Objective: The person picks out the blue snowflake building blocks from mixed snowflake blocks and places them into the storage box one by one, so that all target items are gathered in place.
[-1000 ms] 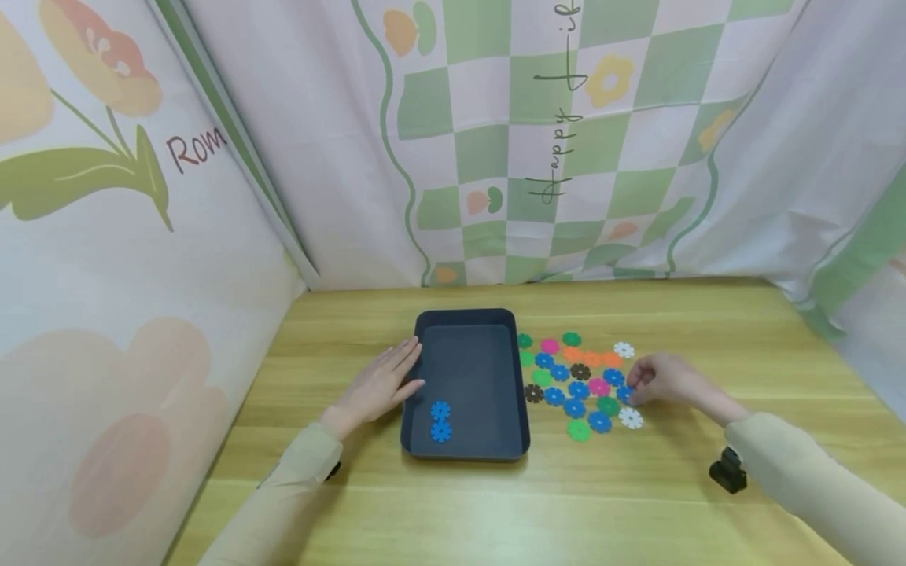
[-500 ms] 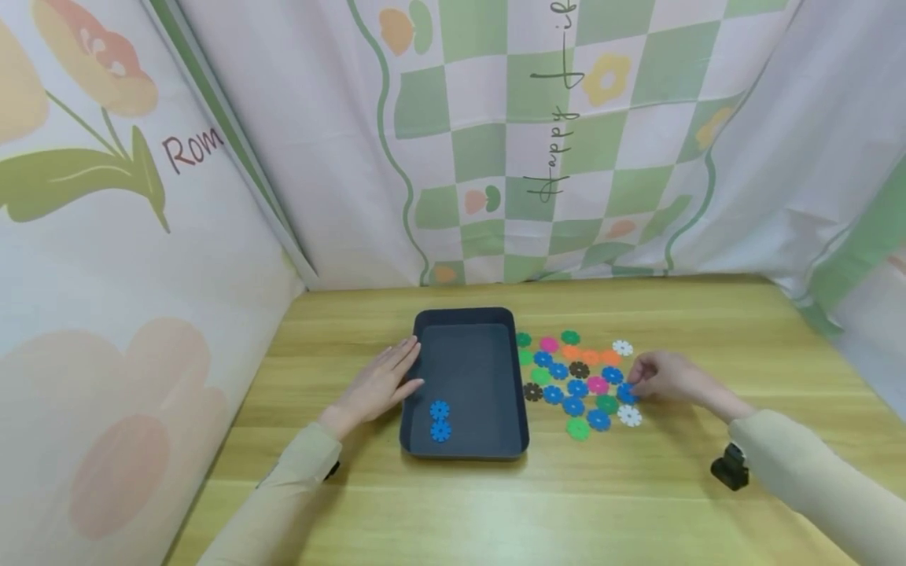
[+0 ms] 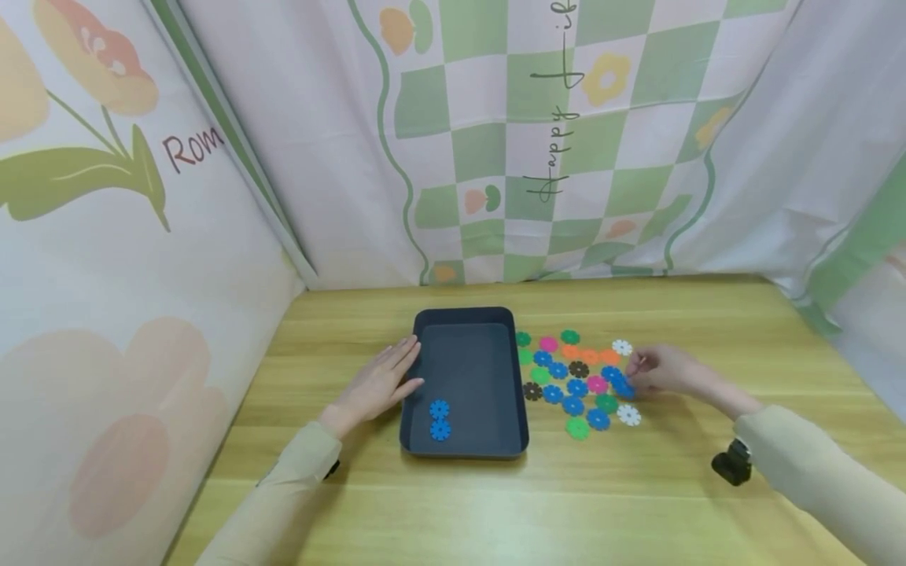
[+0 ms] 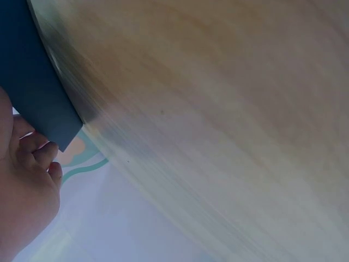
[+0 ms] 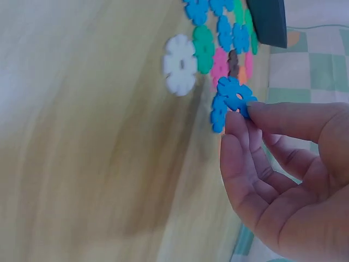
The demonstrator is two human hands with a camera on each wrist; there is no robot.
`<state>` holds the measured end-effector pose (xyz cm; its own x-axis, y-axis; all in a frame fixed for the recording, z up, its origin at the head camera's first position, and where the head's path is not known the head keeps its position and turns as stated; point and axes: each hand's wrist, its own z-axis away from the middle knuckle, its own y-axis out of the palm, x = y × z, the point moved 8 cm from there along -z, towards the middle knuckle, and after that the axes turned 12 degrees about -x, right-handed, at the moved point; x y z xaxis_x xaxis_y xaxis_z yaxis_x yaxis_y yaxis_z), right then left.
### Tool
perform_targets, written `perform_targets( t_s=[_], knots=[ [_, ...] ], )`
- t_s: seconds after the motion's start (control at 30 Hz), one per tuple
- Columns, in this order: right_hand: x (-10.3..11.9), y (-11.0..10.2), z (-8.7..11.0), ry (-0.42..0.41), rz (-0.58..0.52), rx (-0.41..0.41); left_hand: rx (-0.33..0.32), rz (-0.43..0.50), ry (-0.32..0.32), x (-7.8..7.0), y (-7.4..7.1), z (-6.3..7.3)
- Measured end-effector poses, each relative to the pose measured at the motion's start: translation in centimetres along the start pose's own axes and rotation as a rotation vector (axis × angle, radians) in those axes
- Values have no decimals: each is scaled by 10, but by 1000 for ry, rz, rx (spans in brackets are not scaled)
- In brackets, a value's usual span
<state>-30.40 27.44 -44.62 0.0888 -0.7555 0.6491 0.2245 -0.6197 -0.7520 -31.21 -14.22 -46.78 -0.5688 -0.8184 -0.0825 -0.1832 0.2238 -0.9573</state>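
Note:
In the right wrist view, my right hand (image 5: 294, 180) pinches a blue snowflake disc (image 5: 232, 90) by its edge between thumb and fingertips, tilted up off the table. Another blue disc (image 5: 218, 113) shows just behind it. In the head view the right hand (image 3: 661, 369) is at the right side of the loose discs. My left hand (image 3: 375, 385) lies with straight fingers against the left rim of the dark grey tray (image 3: 467, 362). Two blue discs (image 3: 440, 429) lie inside the tray, near its front left corner.
Green, pink, orange, brown, blue and white discs lie spread right of the tray, among them a white disc (image 3: 629, 415) and a light green disc (image 3: 577, 428) at the front. A printed curtain (image 3: 481, 157) hangs behind the wooden table (image 3: 453, 511).
The right hand has taken hold of a blue disc at the right side of the spread and lifted it slightly from the table. The left hand and the tray stay put.

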Motion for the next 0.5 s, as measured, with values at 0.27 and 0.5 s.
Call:
perform_targets(
  t_s=[0.27, 0.5],
  knots=[
    [20, 4, -7, -12, -67, 13, -6, -21, 14, 0, 0, 0],
    [39, 10, -19, 31, -104, 31, -8, -19, 16, 0, 0, 0]
  ],
)
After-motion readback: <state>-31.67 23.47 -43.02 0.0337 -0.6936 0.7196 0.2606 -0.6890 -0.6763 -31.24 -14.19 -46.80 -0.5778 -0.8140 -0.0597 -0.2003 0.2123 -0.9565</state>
